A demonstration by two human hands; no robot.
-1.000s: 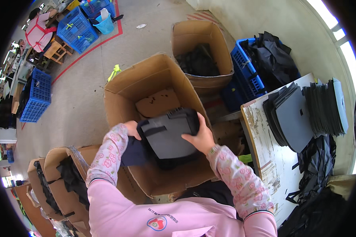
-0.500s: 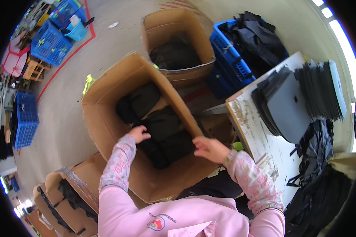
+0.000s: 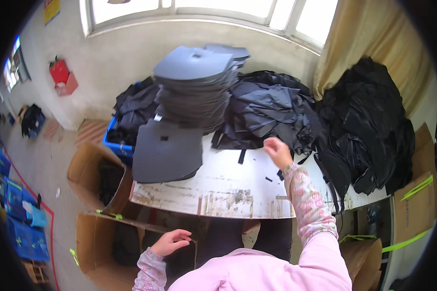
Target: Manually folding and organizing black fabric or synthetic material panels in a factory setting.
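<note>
My right hand [image 3: 277, 151] reaches over the white table [image 3: 228, 194], at the near edge of a heap of black fabric pieces [image 3: 272, 109]. Its fingers are loosely bent and no object shows in them. Low in the picture, my left hand [image 3: 172, 242] hovers by the rim of a cardboard box [image 3: 94, 247], fingers apart and holding nothing. Dark bundles lie inside that box. To the left on the table rises a tall stack of dark grey flat panels [image 3: 192, 97], each with a small slot. A shorter pile of such panels [image 3: 167, 153] lies in front of it.
A larger black fabric heap [image 3: 366, 136] hangs over the table's right end. Behind the panels stands a blue crate [image 3: 112, 138] of black material. Another cardboard box [image 3: 80, 169] is on the floor at left, and more cartons [image 3: 412, 213] stand at right. Small black scraps dot the tabletop.
My view has turned right, from the open box to the table. Both hands have left the box; the right one now extends over the table, the left stays low beside the box.
</note>
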